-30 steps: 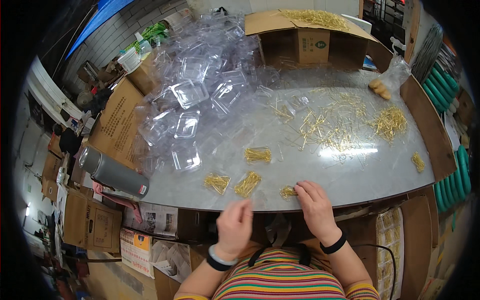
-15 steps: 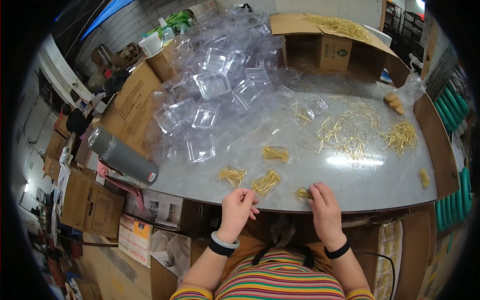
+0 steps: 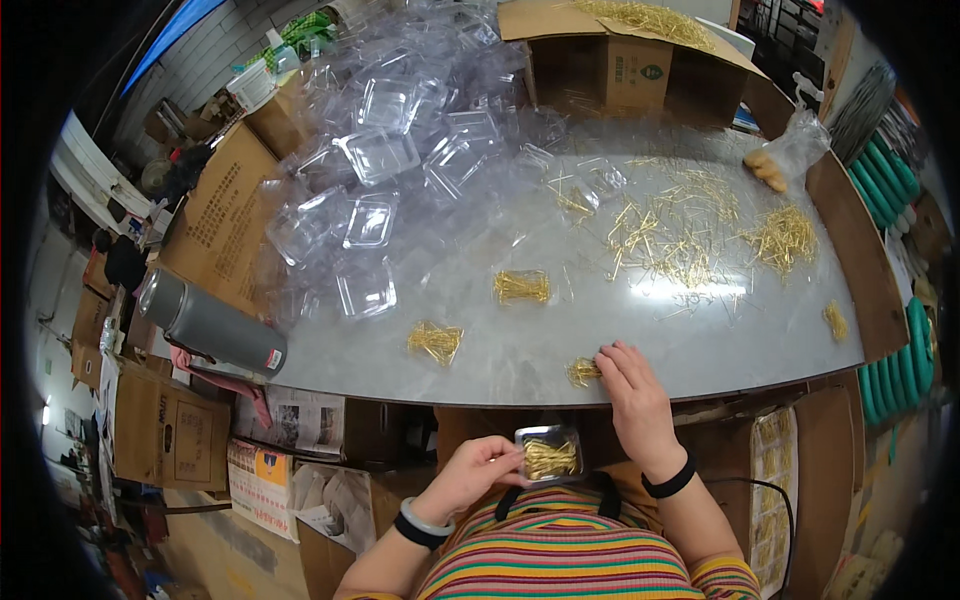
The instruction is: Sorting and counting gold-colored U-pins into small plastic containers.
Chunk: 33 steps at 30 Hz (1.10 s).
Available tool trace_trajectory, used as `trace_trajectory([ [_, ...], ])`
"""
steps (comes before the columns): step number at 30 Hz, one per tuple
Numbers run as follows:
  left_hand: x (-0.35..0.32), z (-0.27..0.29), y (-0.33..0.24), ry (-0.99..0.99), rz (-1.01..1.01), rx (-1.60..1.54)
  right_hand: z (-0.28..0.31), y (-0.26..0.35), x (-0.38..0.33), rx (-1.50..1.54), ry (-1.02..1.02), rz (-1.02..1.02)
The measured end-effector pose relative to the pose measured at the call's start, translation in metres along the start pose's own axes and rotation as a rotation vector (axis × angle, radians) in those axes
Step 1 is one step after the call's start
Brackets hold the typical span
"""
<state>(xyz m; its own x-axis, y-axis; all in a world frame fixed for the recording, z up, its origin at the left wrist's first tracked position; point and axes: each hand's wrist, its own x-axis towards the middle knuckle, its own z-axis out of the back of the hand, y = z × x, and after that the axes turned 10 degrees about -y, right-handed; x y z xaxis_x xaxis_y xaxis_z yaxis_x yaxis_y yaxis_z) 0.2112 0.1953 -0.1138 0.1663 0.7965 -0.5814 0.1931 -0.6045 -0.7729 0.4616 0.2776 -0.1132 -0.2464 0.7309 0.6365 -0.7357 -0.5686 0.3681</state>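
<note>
Left hand: The worker's left hand (image 3: 475,478) pinches the near-left side of a small clear plastic tray (image 3: 548,430) between thumb and fingers, held before the body, off the table's near edge.
Tray: Gold-coloured wire pieces (image 3: 551,459) lie bunched inside it.
Right hand: Fingers close together, the right hand (image 3: 637,402) rests at the table edge, its fingertips against a small gold bundle (image 3: 583,373) — whether they grip it, I cannot tell.
Grey tabletop: Two more gold bundles, one upper (image 3: 521,287) and one lower left (image 3: 436,342), lie apart on the table (image 3: 480,370).
Loose wire: Gold pieces scatter (image 3: 675,245) across the right half, beside a dense heap (image 3: 782,240); a little bunch (image 3: 836,322) sits near the right edge.
Clear plastic: A mound of empty trays (image 3: 380,158) covers the back left.
Around the table: A grey bottle (image 3: 215,325) leans at the left — a cardboard box (image 3: 635,75) stands open at the back, and a clear bag (image 3: 803,145) lies near the right wall.
Worker: Striped top (image 3: 560,550), dark bands at both wrists.
</note>
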Motion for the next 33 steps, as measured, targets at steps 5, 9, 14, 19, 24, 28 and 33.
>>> trace_trajectory([
  [5, 0.026, -0.013, 0.018, 0.017, -0.057, -0.064, 0.006, 0.007, -0.002, 0.032, 0.063, 0.017],
  [9, 0.036, -0.012, 0.031, 0.056, -0.120, -0.197, 0.013, 0.025, -0.020, 0.081, 0.140, 0.085],
  [14, 0.022, -0.021, 0.024, 0.037, -0.126, -0.251, 0.014, 0.040, -0.045, 0.119, 0.142, 0.126],
  [19, -0.003, -0.021, 0.001, -0.051, -0.171, -0.115, 0.018, 0.047, -0.036, 0.347, 0.032, -0.002],
  [24, 0.018, -0.030, -0.040, -0.049, -0.511, 0.163, 0.008, 0.047, -0.004, 0.368, -0.151, -0.081],
  [28, 0.036, -0.049, -0.053, -0.395, -0.624, 0.695, -0.017, 0.029, 0.009, 0.310, -0.234, -0.141],
  [33, 0.041, -0.047, -0.028, -0.606, -1.174, 1.248, -0.021, 0.026, 0.012, 0.214, -0.233, -0.133],
])
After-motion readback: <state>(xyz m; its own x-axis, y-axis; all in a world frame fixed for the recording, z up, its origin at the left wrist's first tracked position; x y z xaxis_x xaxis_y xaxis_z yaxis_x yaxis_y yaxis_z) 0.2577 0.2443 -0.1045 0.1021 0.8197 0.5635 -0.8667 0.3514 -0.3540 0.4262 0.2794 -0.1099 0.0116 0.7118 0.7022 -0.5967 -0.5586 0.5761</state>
